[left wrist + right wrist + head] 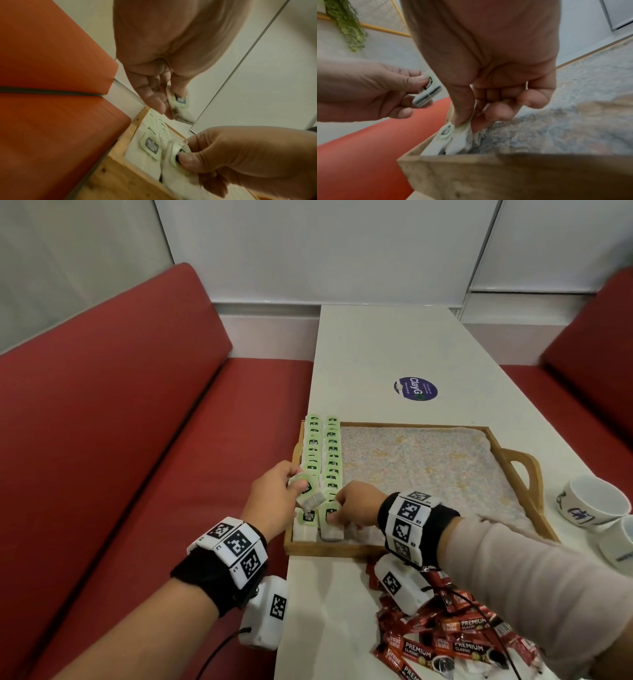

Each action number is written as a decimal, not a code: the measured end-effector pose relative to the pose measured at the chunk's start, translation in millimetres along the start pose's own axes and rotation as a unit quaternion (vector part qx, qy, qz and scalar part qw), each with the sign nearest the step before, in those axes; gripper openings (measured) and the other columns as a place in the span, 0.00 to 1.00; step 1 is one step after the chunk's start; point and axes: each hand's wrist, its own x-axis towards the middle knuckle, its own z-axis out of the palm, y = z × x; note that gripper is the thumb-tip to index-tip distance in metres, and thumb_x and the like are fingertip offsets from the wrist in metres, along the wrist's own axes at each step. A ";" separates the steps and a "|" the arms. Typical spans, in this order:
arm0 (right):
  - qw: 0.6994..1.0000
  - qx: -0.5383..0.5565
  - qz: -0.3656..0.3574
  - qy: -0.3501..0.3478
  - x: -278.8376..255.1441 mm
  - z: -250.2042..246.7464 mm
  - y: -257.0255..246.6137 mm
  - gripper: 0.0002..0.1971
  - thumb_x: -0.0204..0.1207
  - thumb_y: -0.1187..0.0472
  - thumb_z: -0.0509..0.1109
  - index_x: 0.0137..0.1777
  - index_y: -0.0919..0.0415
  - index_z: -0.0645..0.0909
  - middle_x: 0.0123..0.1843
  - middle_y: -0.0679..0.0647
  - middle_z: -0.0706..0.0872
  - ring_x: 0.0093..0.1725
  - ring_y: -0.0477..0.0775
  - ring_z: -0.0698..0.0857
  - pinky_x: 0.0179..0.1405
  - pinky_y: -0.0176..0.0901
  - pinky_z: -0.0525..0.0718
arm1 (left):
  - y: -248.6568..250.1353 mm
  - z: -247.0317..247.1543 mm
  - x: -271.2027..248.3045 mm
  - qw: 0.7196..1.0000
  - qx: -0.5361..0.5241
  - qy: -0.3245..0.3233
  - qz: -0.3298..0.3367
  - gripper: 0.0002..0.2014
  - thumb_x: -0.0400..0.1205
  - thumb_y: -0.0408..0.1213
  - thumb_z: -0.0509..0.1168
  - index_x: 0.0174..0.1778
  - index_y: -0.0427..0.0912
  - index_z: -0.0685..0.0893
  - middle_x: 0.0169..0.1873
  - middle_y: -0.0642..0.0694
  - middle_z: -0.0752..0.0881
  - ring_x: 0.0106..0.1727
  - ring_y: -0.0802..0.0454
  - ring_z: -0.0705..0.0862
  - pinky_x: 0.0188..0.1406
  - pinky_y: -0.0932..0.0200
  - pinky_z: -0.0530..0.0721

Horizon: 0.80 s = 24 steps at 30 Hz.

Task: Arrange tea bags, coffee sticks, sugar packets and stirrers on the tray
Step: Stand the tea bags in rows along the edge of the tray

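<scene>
Right now the right hand (356, 505) pinches a white paper tea bag with a pale green tag (331, 523) at the near end of the second row in the wooden handled tray (342, 549). Judged from this, it should go down flat, tag lined up with the two green-tagged rows (323, 453), overlapping evenly. The left hand (274, 501) grips a small stack of spare tea bags (306, 491) just above the tray's left edge (ready to feed). Red coffee sticks (445, 642) wait on the white table (376, 354). Sugar packets and stirrers are nowhere in view; the right fingertips hide how the bag sits.

coffee sticks (455, 642) cut off below
</scene>
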 end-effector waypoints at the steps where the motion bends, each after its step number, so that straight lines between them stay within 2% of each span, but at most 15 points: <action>1: 1.000 -0.013 0.005 0.000 1.5 0.7 -0.6 0.14 0.75 0.56 0.73 0.32 0.58 0.76 0.36 0.55 0.83 0.27 0.51 0.78 0.37 0.44 0.80 | -0.7 0.1 0.2 1.000 0.002 -0.007 0.001 0.05 0.83 0.35 0.63 0.43 0.50 0.78 0.43 0.45 0.85 0.35 0.50 0.82 0.25 0.63 0.79; 2: 1.000 -0.023 0.008 0.002 2.7 0.9 -1.0 0.14 0.75 0.56 0.73 0.31 0.58 0.75 0.35 0.55 0.84 0.27 0.51 0.78 0.36 0.44 0.80 | -1.3 0.9 0.6 1.000 0.003 -0.016 0.000 0.04 0.83 0.35 0.63 0.44 0.49 0.79 0.44 0.45 0.85 0.35 0.51 0.82 0.27 0.61 0.81; 5: 0.999 -0.036 0.017 0.008 6.1 0.2 -1.4 0.16 0.75 0.57 0.73 0.30 0.58 0.73 0.35 0.56 0.85 0.27 0.52 0.80 0.35 0.42 0.80 | -2.2 4.7 1.5 0.999 0.000 -0.044 -0.017 0.04 0.82 0.35 0.64 0.47 0.50 0.79 0.46 0.45 0.87 0.35 0.49 0.84 0.38 0.46 0.89; 7: 0.998 -0.049 0.022 0.020 8.4 -0.3 -1.9 0.16 0.74 0.60 0.73 0.28 0.58 0.71 0.30 0.54 0.83 0.29 0.54 0.81 0.36 0.44 0.82 | -1.2 8.3 1.9 0.997 0.018 -0.070 -0.017 0.05 0.81 0.36 0.65 0.46 0.52 0.79 0.47 0.45 0.87 0.40 0.46 0.87 0.41 0.44 0.89; 9: 0.998 -0.059 0.027 0.027 9.7 -1.2 -3.1 0.16 0.72 0.63 0.72 0.27 0.58 0.71 0.28 0.52 0.80 0.31 0.55 0.81 0.39 0.46 0.84 | 0.8 11.6 2.2 0.994 0.040 -0.099 -0.014 0.07 0.81 0.37 0.66 0.43 0.54 0.78 0.47 0.45 0.87 0.43 0.44 0.87 0.41 0.45 0.89; 12: 0.997 -0.069 0.029 0.024 11.2 -3.2 -4.1 0.12 0.71 0.64 0.72 0.29 0.58 0.74 0.29 0.52 0.80 0.32 0.53 0.80 0.41 0.45 0.83 | -0.1 17.0 4.0 0.990 0.070 -0.125 -0.019 0.09 0.81 0.38 0.67 0.39 0.56 0.77 0.39 0.49 0.83 0.37 0.49 0.83 0.43 0.46 0.89; 14: 0.997 -0.065 0.029 0.018 12.7 -4.2 -3.6 0.07 0.71 0.65 0.72 0.33 0.59 0.78 0.34 0.55 0.84 0.33 0.54 0.81 0.43 0.47 0.85 | -1.7 20.6 4.8 0.987 0.073 -0.138 -0.025 0.09 0.80 0.38 0.68 0.39 0.56 0.77 0.35 0.52 0.78 0.32 0.53 0.78 0.40 0.51 0.87; 16: 0.998 -0.061 0.031 0.012 13.9 -4.6 -2.6 0.05 0.70 0.67 0.72 0.35 0.61 0.80 0.37 0.57 0.86 0.35 0.56 0.83 0.46 0.49 0.87 | -2.6 23.8 5.2 0.984 0.083 -0.152 -0.030 0.08 0.80 0.38 0.68 0.39 0.55 0.78 0.37 0.51 0.78 0.32 0.54 0.76 0.39 0.52 0.85; 18: 0.998 -0.052 0.036 0.008 15.3 -5.0 -1.3 0.09 0.70 0.69 0.72 0.31 0.61 0.78 0.34 0.57 0.85 0.32 0.56 0.82 0.44 0.48 0.86 | -2.8 25.9 5.1 0.982 0.096 -0.162 -0.027 0.05 0.79 0.38 0.69 0.42 0.53 0.79 0.43 0.49 0.81 0.35 0.54 0.76 0.43 0.51 0.84; 20: 0.998 -0.051 0.037 -0.002 15.4 -6.0 -1.7 0.12 0.70 0.69 0.71 0.29 0.60 0.76 0.31 0.56 0.83 0.31 0.56 0.82 0.41 0.46 0.84 | -2.6 26.8 4.3 0.981 0.102 -0.163 -0.015 0.05 0.78 0.38 0.70 0.43 0.52 0.81 0.44 0.48 0.83 0.34 0.55 0.76 0.42 0.54 0.82; 22: 0.997 -0.071 0.033 -0.019 14.9 -7.3 -2.5 0.11 0.73 0.67 0.70 0.30 0.60 0.76 0.34 0.56 0.84 0.31 0.54 0.81 0.39 0.43 0.83 | -2.1 26.4 3.2 0.981 0.125 -0.149 0.002 0.06 0.76 0.39 0.72 0.41 0.53 0.81 0.41 0.51 0.83 0.35 0.57 0.78 0.41 0.57 0.80; 24: 0.996 -0.080 0.028 -0.023 13.6 -9.0 -2.9 0.11 0.76 0.64 0.68 0.31 0.59 0.76 0.32 0.53 0.84 0.28 0.51 0.80 0.33 0.38 0.79 | -1.5 25.4 2.7 0.980 0.146 -0.131 0.014 0.09 0.73 0.39 0.75 0.40 0.55 0.81 0.40 0.56 0.82 0.41 0.57 0.80 0.44 0.57 0.80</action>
